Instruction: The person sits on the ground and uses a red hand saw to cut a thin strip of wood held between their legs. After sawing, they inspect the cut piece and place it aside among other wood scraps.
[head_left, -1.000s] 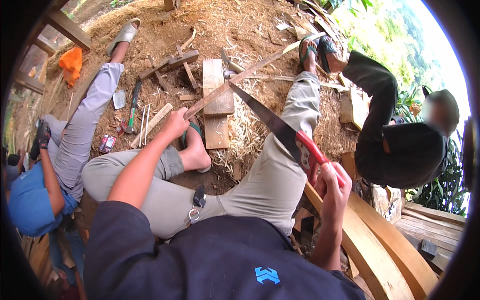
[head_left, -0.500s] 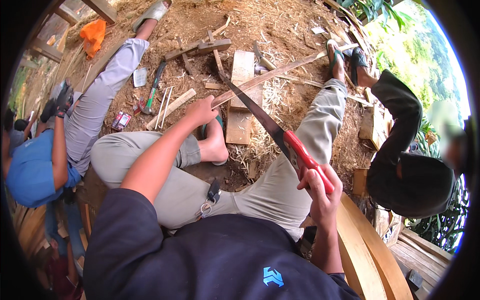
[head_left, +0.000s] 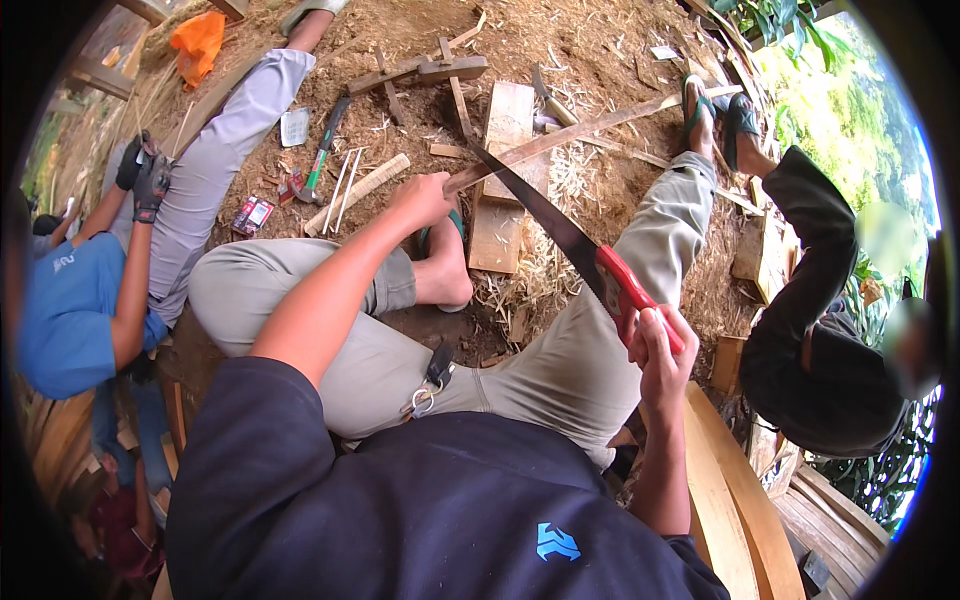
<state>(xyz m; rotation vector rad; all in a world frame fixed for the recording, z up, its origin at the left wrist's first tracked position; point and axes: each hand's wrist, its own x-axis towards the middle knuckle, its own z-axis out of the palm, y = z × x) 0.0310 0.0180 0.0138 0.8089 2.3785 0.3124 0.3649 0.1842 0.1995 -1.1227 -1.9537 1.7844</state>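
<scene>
Head view.

Item, my left hand (head_left: 422, 200): fingers closed around the near end of a long, narrow wooden strip (head_left: 600, 122); the grip looks firm, the fist clenched, no gap showing.

Item, the strip: slants away from that fist, over the stacked wooden blocks (head_left: 510, 110), to my sandalled right foot (head_left: 697, 112); whether the foot pins it, I cannot tell.

Item, my right hand (head_left: 660, 345): wrapped around the red handle of a handsaw (head_left: 550, 222), thumb laid along the top, fingers folded beneath.

Item, the saw: blade pointing up and to the left, crossing the strip just beyond my left fist; contact between teeth and wood not clear.

Step in hand, by my judgement: placing the blade against the strip while the left hand steadies it. The next move, I judge, calls for a settled tooth line, a fixed left hold and fingers kept clear of the edge.

Item, on the ground to the left: green-handled hammer (head_left: 325, 150), two thin white rods (head_left: 345, 190), small red packet (head_left: 252, 215).

Item, beyond the blocks: a second hammer (head_left: 553, 97); left of it, a wooden tool with crossed bars (head_left: 450, 68).
</scene>
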